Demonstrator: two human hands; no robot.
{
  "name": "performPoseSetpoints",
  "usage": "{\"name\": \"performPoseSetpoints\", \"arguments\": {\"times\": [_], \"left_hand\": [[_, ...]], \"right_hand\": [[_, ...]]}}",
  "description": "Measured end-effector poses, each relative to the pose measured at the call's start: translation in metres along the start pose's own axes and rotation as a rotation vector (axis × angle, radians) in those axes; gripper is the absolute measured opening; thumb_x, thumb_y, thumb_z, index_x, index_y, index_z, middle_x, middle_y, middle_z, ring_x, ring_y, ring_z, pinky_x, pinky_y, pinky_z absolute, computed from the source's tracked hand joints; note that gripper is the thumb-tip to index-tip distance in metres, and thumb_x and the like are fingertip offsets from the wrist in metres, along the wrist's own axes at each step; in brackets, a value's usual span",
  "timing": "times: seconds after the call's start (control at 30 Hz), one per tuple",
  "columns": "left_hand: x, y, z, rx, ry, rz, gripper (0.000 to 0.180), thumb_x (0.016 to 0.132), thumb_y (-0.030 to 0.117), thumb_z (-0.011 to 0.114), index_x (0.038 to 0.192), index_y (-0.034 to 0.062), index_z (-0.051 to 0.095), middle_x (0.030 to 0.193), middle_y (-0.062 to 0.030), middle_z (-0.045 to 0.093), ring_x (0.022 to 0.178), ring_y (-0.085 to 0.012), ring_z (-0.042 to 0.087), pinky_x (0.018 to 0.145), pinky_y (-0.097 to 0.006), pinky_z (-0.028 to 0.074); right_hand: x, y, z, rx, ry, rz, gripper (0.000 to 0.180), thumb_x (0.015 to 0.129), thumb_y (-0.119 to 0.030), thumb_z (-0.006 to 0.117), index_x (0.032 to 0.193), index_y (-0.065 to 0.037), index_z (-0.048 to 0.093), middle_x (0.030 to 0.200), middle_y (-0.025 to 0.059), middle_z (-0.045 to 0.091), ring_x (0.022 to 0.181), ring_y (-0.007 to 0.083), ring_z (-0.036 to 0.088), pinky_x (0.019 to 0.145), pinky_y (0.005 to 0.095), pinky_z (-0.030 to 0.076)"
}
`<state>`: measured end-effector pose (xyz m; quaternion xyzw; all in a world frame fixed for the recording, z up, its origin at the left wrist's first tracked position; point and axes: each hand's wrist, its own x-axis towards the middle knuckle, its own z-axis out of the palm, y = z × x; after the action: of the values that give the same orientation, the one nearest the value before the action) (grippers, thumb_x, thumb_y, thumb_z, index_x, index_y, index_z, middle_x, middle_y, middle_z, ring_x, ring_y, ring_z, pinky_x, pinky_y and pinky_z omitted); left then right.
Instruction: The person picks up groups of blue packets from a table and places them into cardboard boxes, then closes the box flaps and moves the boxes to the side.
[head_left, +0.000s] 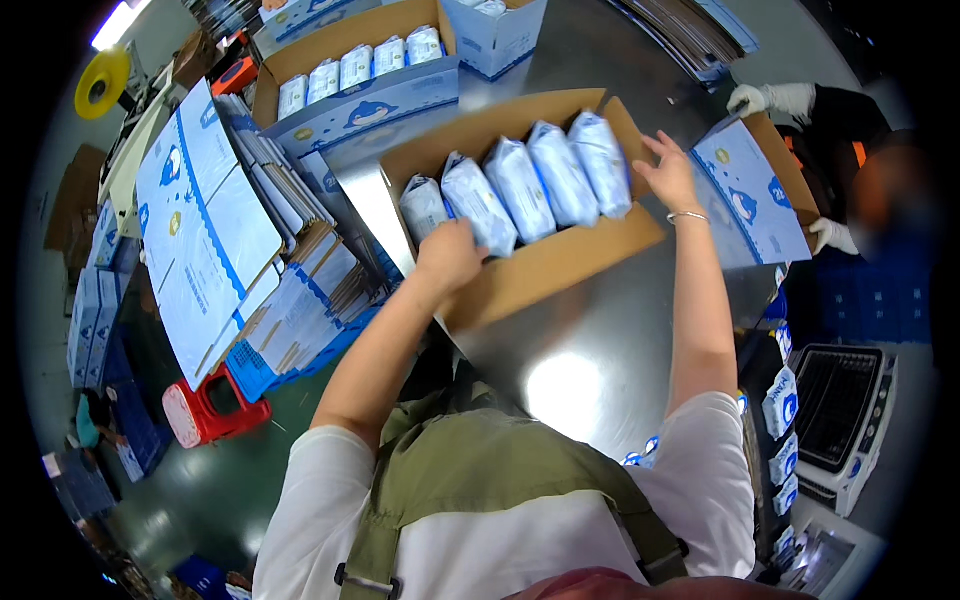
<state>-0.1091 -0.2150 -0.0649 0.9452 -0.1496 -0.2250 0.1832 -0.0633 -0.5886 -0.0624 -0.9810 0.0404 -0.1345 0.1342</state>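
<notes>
An open cardboard box [540,290] stands on the metal table in front of me, its flaps spread. Inside, several white-and-blue plastic-wrapped soft packs [520,185] lean side by side in a row. My left hand [450,257] reaches over the near left side of the box with its fingers curled at the lower end of a pack [477,200]; its fingertips are partly hidden. My right hand [668,172], with a thin bracelet at the wrist, is at the right end flap [630,130], fingers apart and holding nothing.
Another filled box [370,110] stands behind to the left. Flattened printed cartons [210,220] are stacked at left, above a red stool [215,405]. At right, a co-worker's gloved hands [765,98] hold an open carton [750,195]. Packs [780,405] line the table's right side.
</notes>
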Motion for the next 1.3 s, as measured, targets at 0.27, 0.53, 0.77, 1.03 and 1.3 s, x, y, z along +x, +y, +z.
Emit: {"name": "performPoseSetpoints", "arguments": {"times": [0.27, 0.53, 0.77, 1.03, 1.3], "left_hand": [[-0.028, 0.018, 0.05, 0.248, 0.18, 0.374, 0.043, 0.078, 0.018, 0.056, 0.116, -0.0002, 0.051, 0.1, -0.0162, 0.061, 0.095, -0.0317, 0.058, 0.078, -0.041, 0.048], [-0.036, -0.066, -0.017, 0.312, -0.075, 0.445, 0.037, 0.079, 0.008, 0.049, 0.116, 0.01, 0.054, 0.095, -0.0089, 0.064, 0.085, -0.0296, 0.063, 0.069, -0.041, 0.051], [-0.028, -0.101, -0.065, 0.366, -0.107, 0.295, 0.036, 0.077, 0.006, 0.051, 0.111, 0.0155, 0.059, 0.095, -0.0072, 0.065, 0.089, -0.028, 0.062, 0.079, -0.041, 0.048], [-0.049, -0.104, -0.093, 0.246, 0.544, 0.253, 0.044, 0.078, 0.015, 0.062, 0.12, 0.0111, 0.051, 0.124, -0.0145, 0.05, 0.12, -0.0291, 0.044, 0.102, -0.049, 0.032], [-0.167, -0.267, -0.157, 0.355, 0.931, -0.637, 0.06, 0.072, 0.024, 0.071, 0.122, 0.0, 0.047, 0.127, -0.0244, 0.045, 0.122, -0.0384, 0.04, 0.102, -0.05, 0.03]], "right_hand": [[0.013, 0.052, 0.065, 0.224, -0.16, 0.404, 0.046, 0.081, -0.029, 0.061, 0.118, -0.001, 0.057, 0.102, 0.0184, 0.065, 0.09, 0.0309, 0.063, 0.079, 0.0376, 0.049], [-0.218, -0.068, 0.045, 2.031, -0.321, 0.762, 0.047, 0.089, -0.052, 0.049, 0.116, -0.014, 0.05, 0.101, 0.0099, 0.057, 0.092, 0.0283, 0.059, 0.083, 0.0469, 0.048], [-0.147, -0.222, 0.091, 2.236, -0.071, 0.903, 0.074, 0.082, -0.048, 0.058, 0.137, -0.014, 0.022, 0.14, 0.0247, 0.013, 0.121, 0.0466, 0.03, 0.099, 0.0584, 0.033], [-0.005, -0.265, 0.15, 2.405, -0.207, 0.797, 0.054, 0.074, -0.024, 0.054, 0.122, -0.005, 0.039, 0.128, 0.0152, 0.04, 0.121, 0.0389, 0.032, 0.099, 0.0654, 0.029], [0.214, -0.282, 0.28, 2.145, -0.343, 0.456, 0.055, 0.078, -0.036, 0.057, 0.118, -0.003, 0.038, 0.128, 0.0143, 0.037, 0.117, 0.0353, 0.034, 0.098, 0.0639, 0.028]]}}
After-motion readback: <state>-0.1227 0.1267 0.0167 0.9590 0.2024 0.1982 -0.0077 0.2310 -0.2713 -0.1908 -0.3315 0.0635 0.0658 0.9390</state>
